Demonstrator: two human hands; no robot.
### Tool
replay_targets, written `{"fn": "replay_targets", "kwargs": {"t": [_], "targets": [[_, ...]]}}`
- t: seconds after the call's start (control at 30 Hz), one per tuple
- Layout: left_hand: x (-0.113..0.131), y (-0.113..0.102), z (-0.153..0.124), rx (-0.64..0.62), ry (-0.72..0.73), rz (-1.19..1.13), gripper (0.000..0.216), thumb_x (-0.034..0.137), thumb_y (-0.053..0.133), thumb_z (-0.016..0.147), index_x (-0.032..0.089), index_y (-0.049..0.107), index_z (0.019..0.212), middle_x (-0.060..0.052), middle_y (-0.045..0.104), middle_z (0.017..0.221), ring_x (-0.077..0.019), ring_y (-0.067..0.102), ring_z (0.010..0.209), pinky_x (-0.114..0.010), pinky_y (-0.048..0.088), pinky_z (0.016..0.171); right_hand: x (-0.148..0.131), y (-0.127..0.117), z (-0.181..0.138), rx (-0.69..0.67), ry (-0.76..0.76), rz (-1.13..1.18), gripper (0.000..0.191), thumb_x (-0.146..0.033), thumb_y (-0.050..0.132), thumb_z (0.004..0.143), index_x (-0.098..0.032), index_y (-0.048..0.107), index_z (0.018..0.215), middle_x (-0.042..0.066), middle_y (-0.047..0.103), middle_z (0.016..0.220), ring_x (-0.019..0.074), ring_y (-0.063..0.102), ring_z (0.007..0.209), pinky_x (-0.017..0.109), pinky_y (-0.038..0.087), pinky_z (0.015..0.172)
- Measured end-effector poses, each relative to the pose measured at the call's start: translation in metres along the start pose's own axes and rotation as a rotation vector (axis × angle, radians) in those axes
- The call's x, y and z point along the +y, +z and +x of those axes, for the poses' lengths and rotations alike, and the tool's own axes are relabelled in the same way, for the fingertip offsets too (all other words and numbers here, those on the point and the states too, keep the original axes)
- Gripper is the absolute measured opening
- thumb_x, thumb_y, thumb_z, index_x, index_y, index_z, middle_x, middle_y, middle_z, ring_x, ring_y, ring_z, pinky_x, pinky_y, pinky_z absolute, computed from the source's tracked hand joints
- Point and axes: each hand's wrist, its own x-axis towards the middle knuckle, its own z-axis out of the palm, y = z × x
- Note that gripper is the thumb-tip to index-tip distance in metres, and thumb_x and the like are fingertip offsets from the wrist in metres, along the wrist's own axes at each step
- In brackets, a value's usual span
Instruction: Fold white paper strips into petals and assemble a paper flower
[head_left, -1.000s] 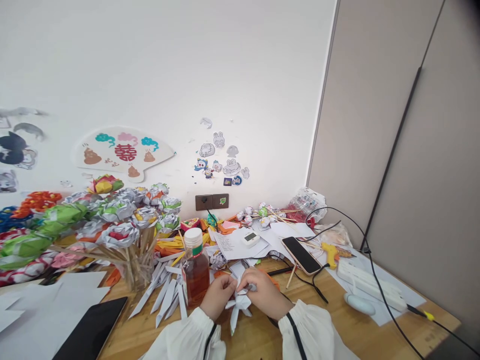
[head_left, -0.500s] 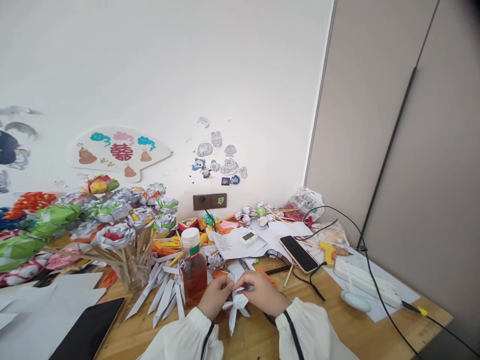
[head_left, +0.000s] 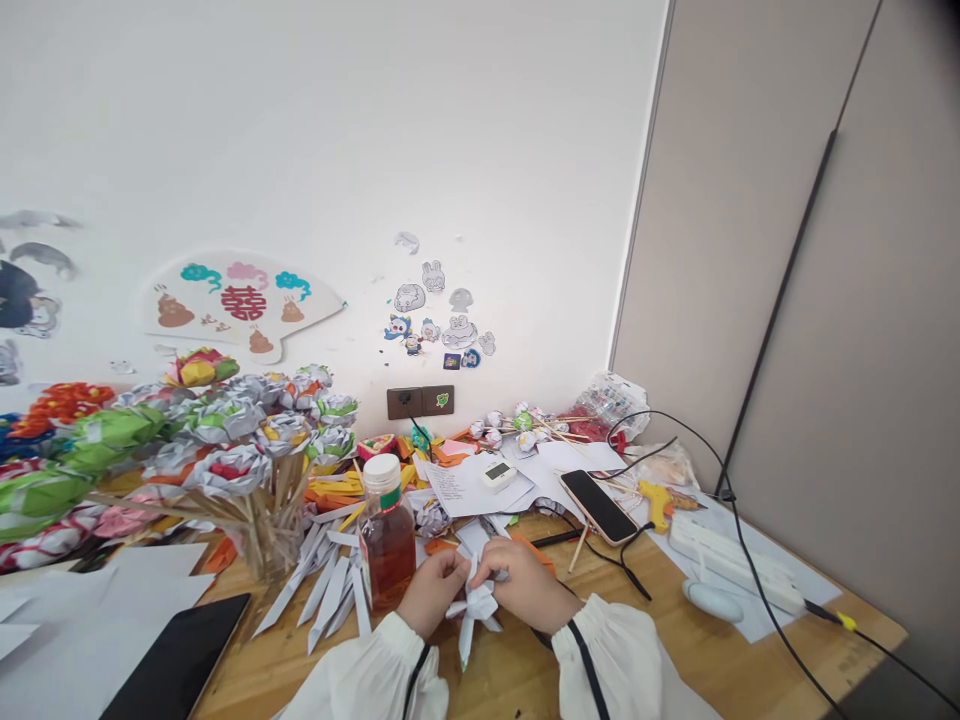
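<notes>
Low in the middle of the head view, my left hand (head_left: 433,592) and my right hand (head_left: 525,585) meet over a wooden desk (head_left: 720,650). Both pinch a small white folded paper piece (head_left: 475,610) with pointed strips hanging down from it. The fingers of each hand are curled on the paper. White sleeves cover both wrists. A bottle of amber liquid (head_left: 385,540) with a white cap stands just left of my left hand.
A jar of paper flowers on sticks (head_left: 247,470) stands to the left, with loose folded white strips (head_left: 330,590) beside it. A phone (head_left: 598,506), a yellow glue gun (head_left: 658,503), a power strip (head_left: 735,568), cables, papers and a dark tablet (head_left: 180,665) lie about.
The hands have barely shifted; the fingers worked the paper piece slightly. The view dropped a little between the first earlier frame and now.
</notes>
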Motion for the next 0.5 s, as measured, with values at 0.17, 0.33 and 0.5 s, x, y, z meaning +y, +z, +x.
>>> {"fn": "replay_targets", "kwargs": {"t": [0.17, 0.33, 0.5], "targets": [[-0.003, -0.001, 0.002, -0.005, -0.009, -0.004, 0.050, 0.064, 0.054, 0.040, 0.018, 0.039, 0.050, 0.008, 0.039, 0.042, -0.0066, 0.034, 0.040, -0.022, 0.025, 0.043, -0.003, -0.004, -0.001, -0.044, -0.056, -0.046, 0.030, 0.000, 0.044, 0.065, -0.022, 0.065, 0.072, -0.001, 0.057, 0.067, 0.0126, 0.051, 0.072, 0.023, 0.039, 0.066], [-0.008, -0.002, 0.005, -0.007, -0.023, -0.012, 0.051, 0.066, 0.054, 0.039, 0.018, 0.040, 0.050, 0.008, 0.039, 0.041, -0.0065, 0.034, 0.039, -0.022, 0.024, 0.043, -0.004, -0.006, -0.001, -0.085, -0.116, -0.062, 0.029, -0.001, 0.043, 0.066, -0.021, 0.064, 0.072, -0.001, 0.058, 0.070, 0.0123, 0.051, 0.074, 0.023, 0.038, 0.068], [-0.014, -0.005, 0.008, 0.015, -0.028, -0.031, 0.049, 0.065, 0.053, 0.042, 0.019, 0.039, 0.052, 0.008, 0.038, 0.040, -0.0075, 0.034, 0.039, -0.022, 0.025, 0.043, -0.012, -0.007, -0.003, -0.086, -0.120, -0.140, 0.024, -0.011, 0.056, 0.062, -0.021, 0.059, 0.085, 0.001, 0.056, 0.082, 0.0145, 0.049, 0.081, 0.025, 0.038, 0.071]]}}
